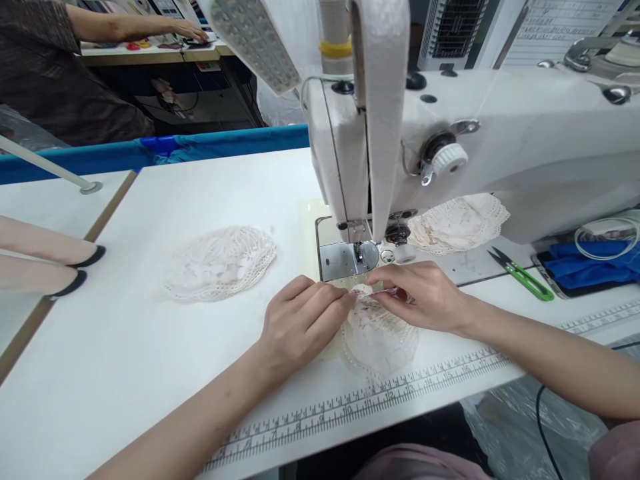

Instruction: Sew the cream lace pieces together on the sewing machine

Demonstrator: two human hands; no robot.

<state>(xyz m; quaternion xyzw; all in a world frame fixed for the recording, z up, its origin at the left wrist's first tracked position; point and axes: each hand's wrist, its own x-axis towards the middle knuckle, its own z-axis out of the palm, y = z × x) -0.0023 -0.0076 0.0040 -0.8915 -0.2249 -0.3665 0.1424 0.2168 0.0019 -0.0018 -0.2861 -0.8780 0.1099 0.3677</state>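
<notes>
A round white lace piece (379, 337) lies on the white table (150, 347) just in front of the sewing machine's needle plate (345, 259). My left hand (300, 323) pinches its upper left edge with curled fingers. My right hand (423, 295) pinches the upper edge from the right. The fingertips of both hands almost meet just in front of the presser foot (358, 251). The sewing machine (450, 140) stands right behind my hands.
A stack of lace pieces (220, 264) lies to the left, another lace stack (457, 223) under the machine arm. Green thread snips (523, 275) and blue cloth (595, 264) lie on the right. A ruler strip (360, 405) runs along the front edge. Another person (60, 73) works at the back left.
</notes>
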